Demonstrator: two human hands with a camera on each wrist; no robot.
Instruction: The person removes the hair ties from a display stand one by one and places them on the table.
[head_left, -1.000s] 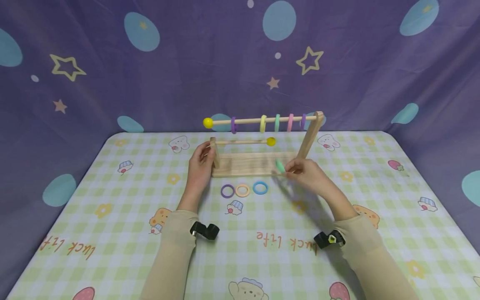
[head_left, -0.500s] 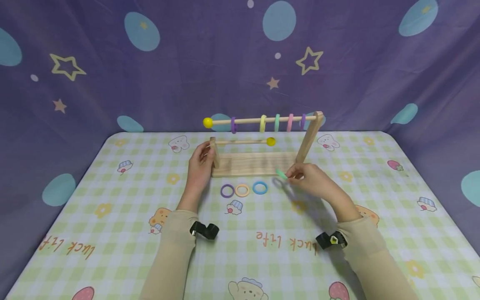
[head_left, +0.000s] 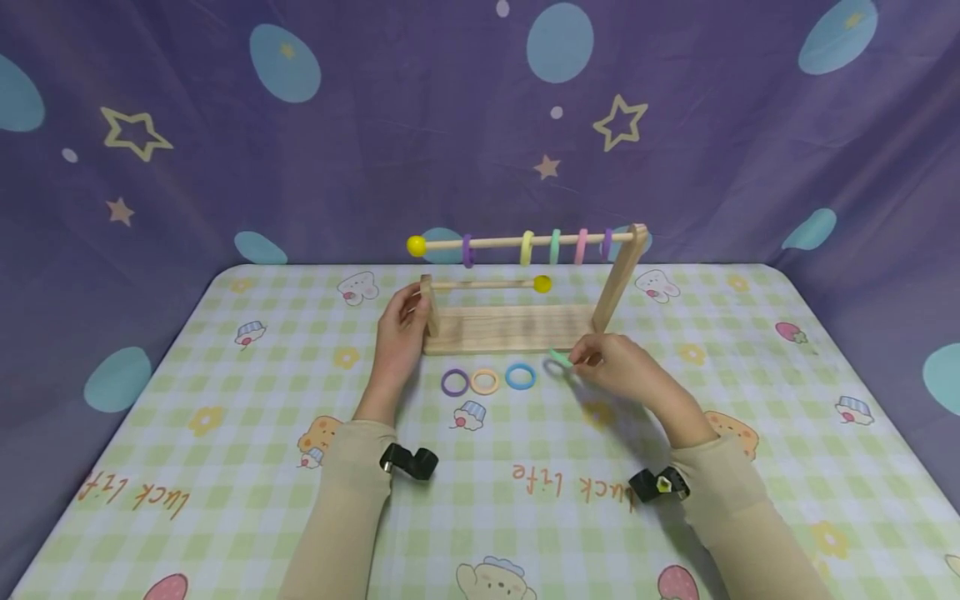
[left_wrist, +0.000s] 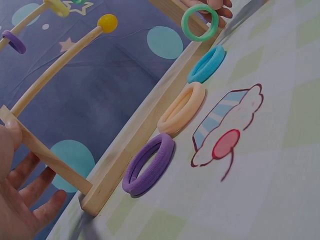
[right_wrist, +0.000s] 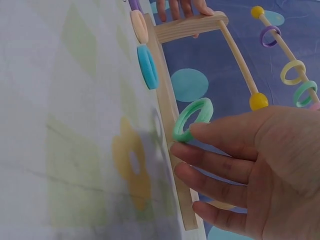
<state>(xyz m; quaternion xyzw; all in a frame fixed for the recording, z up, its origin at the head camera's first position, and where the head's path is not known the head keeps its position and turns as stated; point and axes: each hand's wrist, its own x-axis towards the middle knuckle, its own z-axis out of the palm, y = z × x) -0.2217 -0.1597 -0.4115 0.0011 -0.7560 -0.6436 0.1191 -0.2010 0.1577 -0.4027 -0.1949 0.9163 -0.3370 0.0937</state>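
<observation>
My right hand (head_left: 617,363) pinches a green hair tie (right_wrist: 193,119) between thumb and forefinger, just above the cloth at the front right of a wooden rack (head_left: 510,329). The tie's shadow falls on the cloth beneath it. At the rack's left end, my left hand (head_left: 401,327) holds the short post (left_wrist: 47,155), thumb on the near side and fingers behind. In front of the base lie a purple hair tie (head_left: 454,382), a peach one and a blue hair tie (head_left: 521,376), in a row.
Several hair ties hang along the rack's upper rod (head_left: 495,242), among them a pink one (head_left: 581,247). The lower rod (head_left: 483,284) ends in a yellow ball (head_left: 542,284) and bears no ties. A checked cloth (head_left: 480,467) covers the table; a purple curtain (head_left: 375,125) hangs behind.
My right hand has come down and a little toward me, and the green hair tie has turned from steeply tilted to flatter near the cloth. The left hand stays on the post.
</observation>
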